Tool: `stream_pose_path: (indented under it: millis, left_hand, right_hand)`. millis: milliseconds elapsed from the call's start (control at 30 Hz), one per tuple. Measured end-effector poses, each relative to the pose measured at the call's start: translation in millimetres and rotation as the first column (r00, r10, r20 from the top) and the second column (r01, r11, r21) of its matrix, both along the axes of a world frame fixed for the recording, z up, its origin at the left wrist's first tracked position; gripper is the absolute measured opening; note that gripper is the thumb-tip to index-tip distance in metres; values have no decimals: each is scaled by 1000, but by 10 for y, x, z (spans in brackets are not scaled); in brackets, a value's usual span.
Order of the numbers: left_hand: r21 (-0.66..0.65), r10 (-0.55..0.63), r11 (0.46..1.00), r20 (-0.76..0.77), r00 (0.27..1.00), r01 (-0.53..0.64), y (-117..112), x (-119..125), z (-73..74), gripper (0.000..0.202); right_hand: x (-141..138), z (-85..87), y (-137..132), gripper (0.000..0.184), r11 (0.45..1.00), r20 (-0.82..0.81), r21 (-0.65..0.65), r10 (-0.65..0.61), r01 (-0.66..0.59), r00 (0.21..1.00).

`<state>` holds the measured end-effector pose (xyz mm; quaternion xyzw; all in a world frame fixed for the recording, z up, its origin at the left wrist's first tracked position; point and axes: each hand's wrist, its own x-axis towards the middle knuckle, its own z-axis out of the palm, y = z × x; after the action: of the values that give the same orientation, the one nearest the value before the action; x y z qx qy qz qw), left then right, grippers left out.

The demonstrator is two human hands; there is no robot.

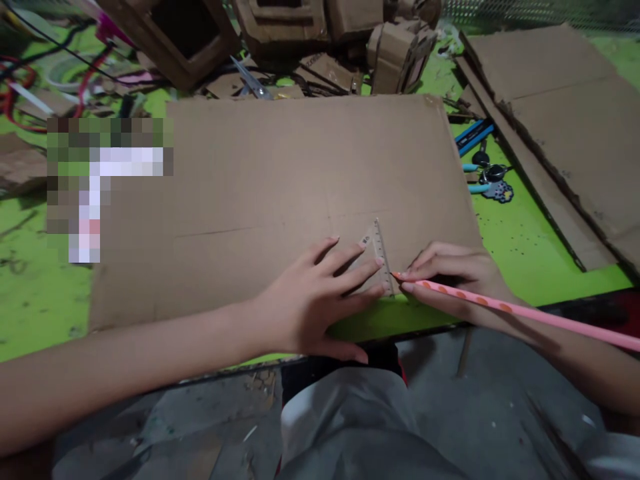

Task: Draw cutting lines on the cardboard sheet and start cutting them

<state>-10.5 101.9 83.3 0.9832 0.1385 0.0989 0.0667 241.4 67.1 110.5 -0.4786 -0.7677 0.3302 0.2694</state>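
Note:
A large brown cardboard sheet lies flat on a green table. My left hand rests on it with fingers spread, pressing down a clear triangular ruler near the sheet's front right corner. My right hand pinches a long pink pencil with orange dots. The pencil tip meets the ruler's right edge at the cardboard.
Cardboard boxes and scraps crowd the far side, with scissors among them. More cardboard sheets lie at the right. A blue tool and keys sit between. Cables lie at far left.

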Motion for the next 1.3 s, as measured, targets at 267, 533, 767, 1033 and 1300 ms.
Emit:
stream_pose_path:
  millis: [267, 533, 767, 1033, 1300]
  left_hand:
    - [114, -5, 993, -44, 999, 10, -16, 10, 84, 74]
    - [339, 277, 910, -64, 959, -240, -555, -72, 208, 88]
    - [371, 381, 872, -109, 918, -318, -723, -286, 229, 80]
    - [410, 432, 847, -158, 888, -339, -680, -428, 241, 78]
    - [84, 10, 996, -183, 983, 5, 82, -922, 254, 64]
  right_hand:
    - [-93, 35, 157, 7, 978, -53, 106, -174, 179, 983]
    - [8, 219, 631, 13, 896, -508, -24, -393, 443, 767]
    - [-39, 86, 842, 18, 925, -533, -127, -368, 358, 762]
    - [-214, -79, 969, 26, 956, -474, -171, -291, 238, 831]
    - [-267, -11, 730, 27, 957, -361, -177, -279, 228, 890]
